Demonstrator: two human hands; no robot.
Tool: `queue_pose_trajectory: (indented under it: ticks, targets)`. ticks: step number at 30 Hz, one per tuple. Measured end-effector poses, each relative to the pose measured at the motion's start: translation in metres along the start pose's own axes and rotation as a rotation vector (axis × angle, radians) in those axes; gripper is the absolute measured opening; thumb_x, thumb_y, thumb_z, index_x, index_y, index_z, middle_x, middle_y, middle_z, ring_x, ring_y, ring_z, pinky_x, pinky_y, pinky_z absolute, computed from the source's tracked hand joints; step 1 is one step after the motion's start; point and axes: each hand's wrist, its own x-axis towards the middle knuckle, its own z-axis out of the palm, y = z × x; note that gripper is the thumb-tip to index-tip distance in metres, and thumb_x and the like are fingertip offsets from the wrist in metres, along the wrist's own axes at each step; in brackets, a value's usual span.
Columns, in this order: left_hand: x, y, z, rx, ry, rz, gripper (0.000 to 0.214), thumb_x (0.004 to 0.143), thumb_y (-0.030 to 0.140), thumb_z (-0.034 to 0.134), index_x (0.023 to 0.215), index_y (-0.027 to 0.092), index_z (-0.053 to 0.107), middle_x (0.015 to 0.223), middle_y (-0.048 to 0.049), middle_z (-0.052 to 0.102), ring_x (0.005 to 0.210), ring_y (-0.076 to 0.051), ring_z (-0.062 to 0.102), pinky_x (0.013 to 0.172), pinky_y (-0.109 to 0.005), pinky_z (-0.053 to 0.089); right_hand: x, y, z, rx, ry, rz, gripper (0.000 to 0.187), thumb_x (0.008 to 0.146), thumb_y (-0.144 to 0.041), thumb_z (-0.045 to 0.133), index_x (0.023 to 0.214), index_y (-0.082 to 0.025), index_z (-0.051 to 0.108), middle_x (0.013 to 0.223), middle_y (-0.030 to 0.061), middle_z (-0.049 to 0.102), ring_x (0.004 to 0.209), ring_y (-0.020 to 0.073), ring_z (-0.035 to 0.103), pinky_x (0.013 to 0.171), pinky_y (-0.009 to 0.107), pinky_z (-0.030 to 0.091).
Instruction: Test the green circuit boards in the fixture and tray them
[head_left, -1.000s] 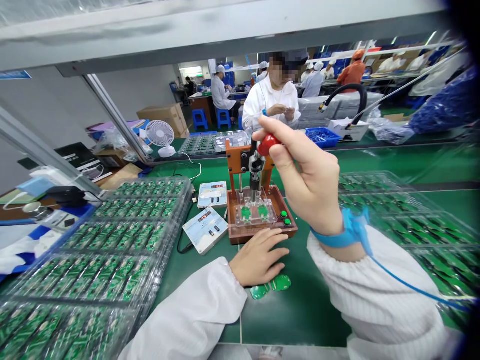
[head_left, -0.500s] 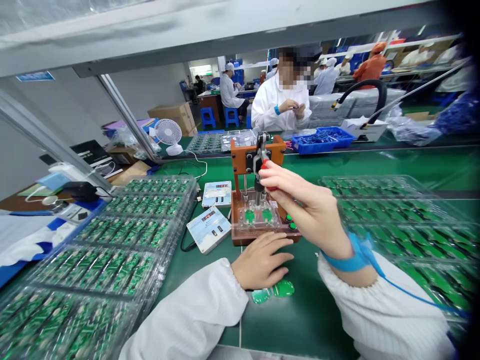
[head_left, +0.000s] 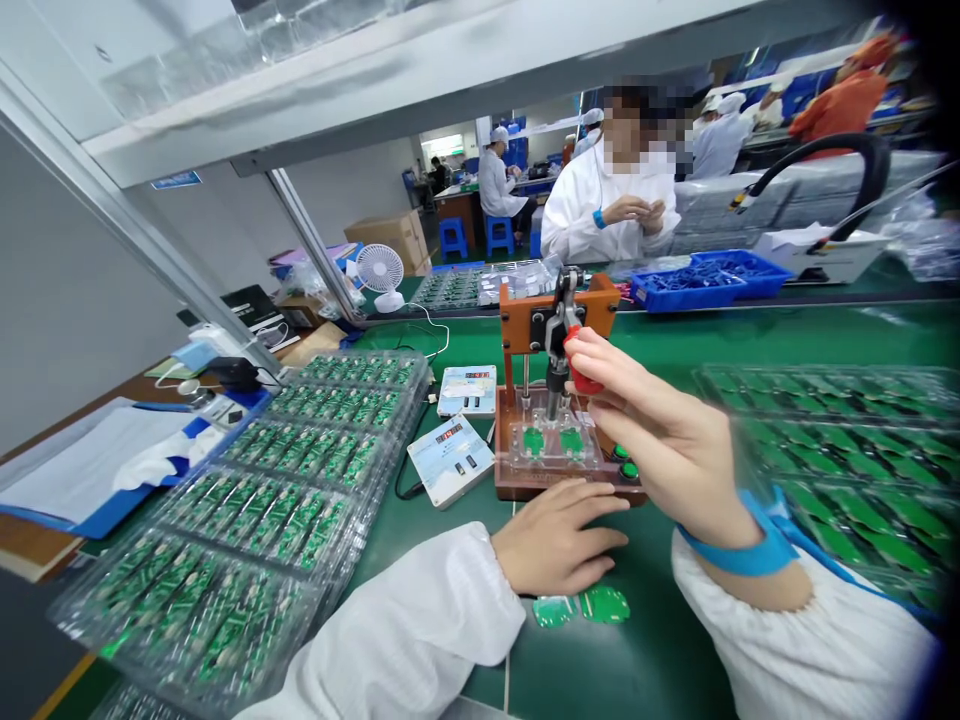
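My right hand (head_left: 667, 440) is pinching the red knob (head_left: 581, 372) of the press lever, fingertips (head_left: 592, 355) closed around it, with the knob sitting low, just in front of the orange upright of the test fixture (head_left: 559, 400). My left hand (head_left: 559, 535) is lying flat on the green bench mat (head_left: 660, 640), fingers spread loosely and gripping nothing, its fingertips just touching the near edge of the fixture's brown base. Under the plunger, two small green boards (head_left: 553, 440) are sitting in the clear nest of the fixture, and two green buttons (head_left: 624, 462) are showing at its right corner. Just near of my left hand, a pair of round green boards (head_left: 583, 606) is lying loose on the mat. A blue wrist strap (head_left: 739, 550) is wrapping my right wrist.

To the left of the fixture, two white meter boxes (head_left: 454, 458) are resting beside it. Further left, clear trays of green boards (head_left: 285, 500) are stacking toward me; more trays (head_left: 847, 450) are lying on the right. Far across the bench, a person in a white coat (head_left: 607, 205) is sitting, hands together, beside a blue bin (head_left: 701, 280) and a small white fan (head_left: 379, 272).
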Motion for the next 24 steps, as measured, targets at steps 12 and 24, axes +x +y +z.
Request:
queue_pose_trajectory:
  ticks: [12, 24]
  targets:
    - [0.001, 0.002, -0.007, -0.026, -0.033, -0.002, 0.031, 0.100, 0.035, 0.050, 0.116, 0.020, 0.071, 0.146, -0.0067, 0.056, 0.146, -0.023, 0.036, 0.123, -0.043, 0.032, -0.003, 0.003, 0.009, 0.049, 0.055, -0.028, 0.058, 0.096, 0.000, 0.052, 0.139, -0.037, 0.060, 0.144, -0.0074, 0.056, 0.142, 0.0197, 0.047, 0.124, 0.039, 0.038]
    - [0.009, 0.010, -0.060, -0.629, -0.107, -0.130, 0.023, 0.099, 0.031, 0.057, 0.108, 0.017, 0.073, 0.131, -0.0095, 0.068, 0.129, -0.021, 0.058, 0.116, -0.037, 0.043, 0.000, 0.004, 0.001, 0.075, 0.003, -0.035, 0.056, 0.096, -0.002, 0.054, 0.138, -0.038, 0.060, 0.143, -0.0083, 0.057, 0.142, 0.0192, 0.046, 0.125, 0.037, 0.038]
